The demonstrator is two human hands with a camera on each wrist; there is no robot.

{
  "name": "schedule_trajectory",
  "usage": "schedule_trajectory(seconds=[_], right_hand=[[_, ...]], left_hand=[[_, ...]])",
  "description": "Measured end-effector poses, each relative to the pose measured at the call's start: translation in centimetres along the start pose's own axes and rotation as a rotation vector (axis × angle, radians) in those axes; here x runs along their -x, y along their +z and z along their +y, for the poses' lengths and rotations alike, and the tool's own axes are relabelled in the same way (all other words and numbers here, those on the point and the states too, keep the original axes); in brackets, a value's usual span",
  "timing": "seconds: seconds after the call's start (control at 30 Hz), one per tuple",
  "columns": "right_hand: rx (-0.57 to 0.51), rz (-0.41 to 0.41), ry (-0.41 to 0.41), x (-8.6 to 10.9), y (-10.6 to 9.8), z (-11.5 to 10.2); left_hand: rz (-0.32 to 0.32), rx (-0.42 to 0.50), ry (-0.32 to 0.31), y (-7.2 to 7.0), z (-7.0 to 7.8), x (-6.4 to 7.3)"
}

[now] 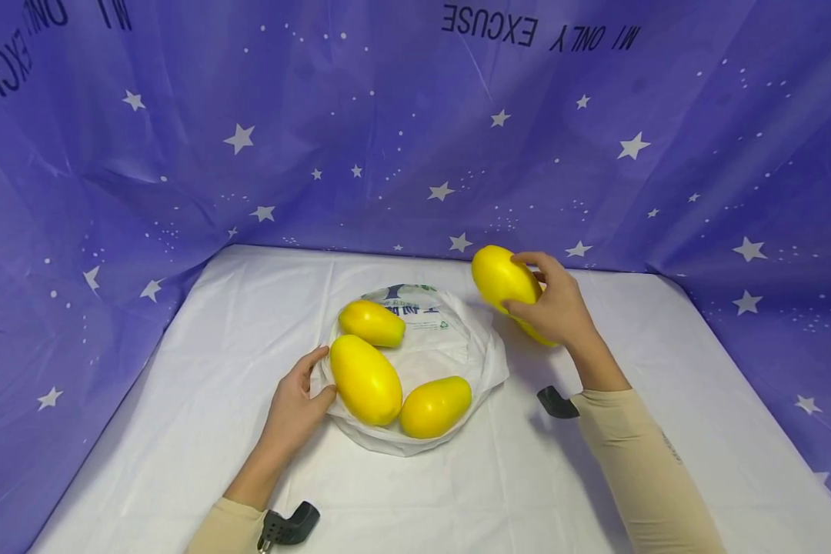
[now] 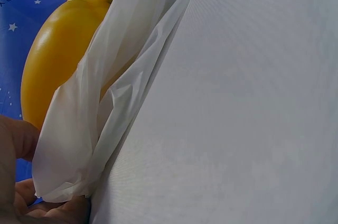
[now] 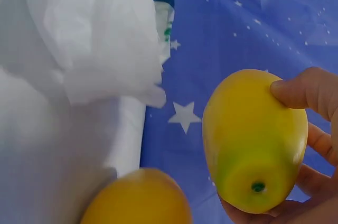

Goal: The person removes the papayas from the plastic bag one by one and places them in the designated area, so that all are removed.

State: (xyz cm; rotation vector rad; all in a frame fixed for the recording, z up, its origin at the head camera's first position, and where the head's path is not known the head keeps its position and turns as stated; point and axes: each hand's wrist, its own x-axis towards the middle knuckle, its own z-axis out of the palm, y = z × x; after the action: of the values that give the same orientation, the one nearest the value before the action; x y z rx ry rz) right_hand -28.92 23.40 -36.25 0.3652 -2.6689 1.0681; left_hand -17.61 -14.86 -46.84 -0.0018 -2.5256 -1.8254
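Observation:
A white plastic bag [image 1: 485, 362] with printed lettering lies spread wide on the table. Inside it are three yellow papayas: one at the back [image 1: 372, 323], a larger one at the left [image 1: 365, 380] and one at the front right [image 1: 436, 407]. My left hand [image 1: 298, 404] holds the bag's left rim, beside the larger papaya; the left wrist view shows the bag's edge [image 2: 68, 155] between thumb and fingers. Right of the bag, my right hand [image 1: 554, 304] grips another papaya [image 1: 502, 275], its green stem end showing in the right wrist view. Beneath that one lies a further papaya [image 3: 140, 200], mostly hidden in the head view.
A white cloth [image 1: 201, 369] covers the table. Behind and at both sides hangs a purple-blue curtain [image 1: 360, 208] with stars and lettering. Black wrist mounts [image 1: 291, 525] stick out from the sleeves.

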Motion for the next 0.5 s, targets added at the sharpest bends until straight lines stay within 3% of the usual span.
schedule_trajectory(seconds=[0.5], right_hand=[[-0.010, 0.121, 0.099, 0.8, -3.2, 2.6]], left_hand=[[-0.002, -0.019, 0.006, -0.1, 0.5, 0.2]])
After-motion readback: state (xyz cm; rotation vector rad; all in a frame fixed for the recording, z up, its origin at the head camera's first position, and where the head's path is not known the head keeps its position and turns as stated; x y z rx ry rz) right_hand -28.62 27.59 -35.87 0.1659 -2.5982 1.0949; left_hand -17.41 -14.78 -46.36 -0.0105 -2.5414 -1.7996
